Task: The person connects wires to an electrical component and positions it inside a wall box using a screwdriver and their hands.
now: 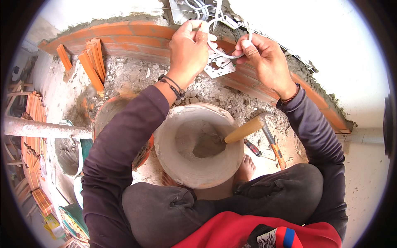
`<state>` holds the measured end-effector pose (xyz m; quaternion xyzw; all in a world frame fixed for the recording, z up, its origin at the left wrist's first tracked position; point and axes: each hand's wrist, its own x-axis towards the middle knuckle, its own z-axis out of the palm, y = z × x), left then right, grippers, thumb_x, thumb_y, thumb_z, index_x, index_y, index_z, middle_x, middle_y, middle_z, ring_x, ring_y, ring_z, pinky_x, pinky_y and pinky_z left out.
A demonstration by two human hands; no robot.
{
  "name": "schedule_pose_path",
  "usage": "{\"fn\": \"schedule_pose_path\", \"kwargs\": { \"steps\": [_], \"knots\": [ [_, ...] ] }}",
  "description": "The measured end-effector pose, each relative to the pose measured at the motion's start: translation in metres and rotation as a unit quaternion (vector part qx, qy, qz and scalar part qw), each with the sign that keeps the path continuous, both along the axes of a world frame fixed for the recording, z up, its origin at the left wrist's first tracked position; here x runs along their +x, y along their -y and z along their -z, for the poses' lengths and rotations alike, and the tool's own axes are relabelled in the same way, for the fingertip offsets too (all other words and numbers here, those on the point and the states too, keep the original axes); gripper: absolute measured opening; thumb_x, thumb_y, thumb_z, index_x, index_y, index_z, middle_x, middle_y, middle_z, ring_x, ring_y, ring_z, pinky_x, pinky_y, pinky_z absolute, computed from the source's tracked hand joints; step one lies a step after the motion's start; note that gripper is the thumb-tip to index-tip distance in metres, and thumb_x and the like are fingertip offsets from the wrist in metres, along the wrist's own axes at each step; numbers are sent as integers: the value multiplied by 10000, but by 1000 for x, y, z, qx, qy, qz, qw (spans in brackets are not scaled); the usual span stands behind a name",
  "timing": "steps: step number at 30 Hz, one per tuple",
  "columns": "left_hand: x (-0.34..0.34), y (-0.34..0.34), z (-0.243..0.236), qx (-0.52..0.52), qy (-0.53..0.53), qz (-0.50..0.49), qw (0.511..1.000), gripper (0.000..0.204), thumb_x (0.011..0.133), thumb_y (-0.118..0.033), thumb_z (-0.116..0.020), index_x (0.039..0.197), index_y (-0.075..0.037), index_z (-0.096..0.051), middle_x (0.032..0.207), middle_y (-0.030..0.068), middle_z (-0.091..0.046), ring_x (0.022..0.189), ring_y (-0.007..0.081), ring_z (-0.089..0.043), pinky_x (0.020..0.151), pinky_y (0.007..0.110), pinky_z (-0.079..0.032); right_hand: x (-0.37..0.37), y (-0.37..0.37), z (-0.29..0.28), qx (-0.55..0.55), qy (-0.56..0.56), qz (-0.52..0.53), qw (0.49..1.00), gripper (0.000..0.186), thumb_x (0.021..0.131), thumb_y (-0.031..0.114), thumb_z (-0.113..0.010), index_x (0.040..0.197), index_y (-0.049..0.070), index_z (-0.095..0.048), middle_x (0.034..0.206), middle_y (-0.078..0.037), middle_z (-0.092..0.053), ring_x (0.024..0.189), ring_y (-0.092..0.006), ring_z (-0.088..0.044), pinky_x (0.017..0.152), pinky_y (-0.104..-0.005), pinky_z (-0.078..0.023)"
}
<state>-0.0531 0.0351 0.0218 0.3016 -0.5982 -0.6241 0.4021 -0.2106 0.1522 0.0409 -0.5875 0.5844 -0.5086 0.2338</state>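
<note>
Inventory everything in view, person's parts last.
Cable: 1, white, looped, top centre
Box: 1, grey, top edge
Wires: several, pale, in box
Plate: 1, white, below cable
Brick wall: 1, orange, top
Loose bricks: several, orange, upper left
Brick stacks: several, orange, far left
Pole: 1, pale, left
Bucket: 1, grey inside, centre
Second bucket: 1, orange, further left
Wooden handle: 1, tan, in bucket
Small tool: 1, red-black, right of bucket
Long tool: 1, orange-black, beside it
Sleeves: 2, dark, each side
Feet: 2, bare, beside bucket
Left hand: 1, bare, at cable
Right hand: 1, bare, pinching cable
</note>
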Motion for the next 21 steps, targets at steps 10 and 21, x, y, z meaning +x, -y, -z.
{"fn": "schedule_pose_path", "kwargs": {
  "steps": [10,21],
  "knots": [
    [1,17,-4,-108,80,-18,991,154,1018,-53,-615,1144,-7,-693,906,74,-738,694,96,-657,623,245,-537,6,-5,-3,42,-44,-221,973,173,939,51,-721,1102,-3,-744,1031,-66,-685,988,-179,-663,905,-316,-547],
    [-7,21,-1,-281,132,-82,947,116,954,-54,-679,1009,9,-759,828,32,-751,700,64,-640,642,252,-507,-22,-4,-50,70,-200,-68,975,271,904,170,-778,1125,30,-708,908,-42,-719,813,-157,-685,777,-317,-571]
  ]
}}
